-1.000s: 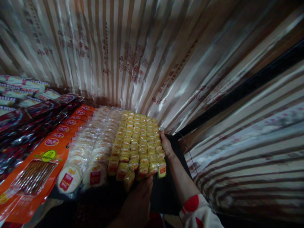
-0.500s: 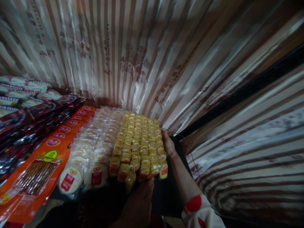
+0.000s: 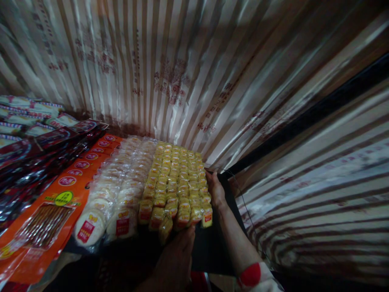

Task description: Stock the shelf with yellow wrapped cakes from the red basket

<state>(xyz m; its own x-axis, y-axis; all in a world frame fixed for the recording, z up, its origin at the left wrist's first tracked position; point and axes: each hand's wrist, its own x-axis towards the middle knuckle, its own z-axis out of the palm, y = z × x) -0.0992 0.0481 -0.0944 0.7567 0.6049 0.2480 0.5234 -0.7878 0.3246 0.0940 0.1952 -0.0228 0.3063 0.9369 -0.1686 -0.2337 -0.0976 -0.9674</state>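
Observation:
Yellow-wrapped small snack cakes [image 3: 179,182] stand in tight rows on a dark shelf board [image 3: 209,251]. My right hand [image 3: 216,190] rests along the right side of these rows, fingers stretched out and touching the packs near the back corner. In deep shadow, my left hand [image 3: 178,253] is at the front of the rows, its fingertips close under the front packs. Its fingers look straight, though the dark hides much of them. One yellow pack [image 3: 165,229] sticks out at the front. Left of the yellow rows are two rows of round white wrapped cakes [image 3: 122,225].
Orange snack bags [image 3: 51,219] overlap left of the white cakes. Beyond them lie dark red shiny packets [image 3: 39,170] and white-and-blue packets [image 3: 36,113]. A striped, printed curtain [image 3: 173,77] hangs behind and to the right. A black bar [image 3: 304,121] slants across it, with a thin wire [image 3: 244,198] below.
My right hand has slid slightly along the side of the yellow rows, and its thumb stands out more. My left hand stays by the front; the packs look the same.

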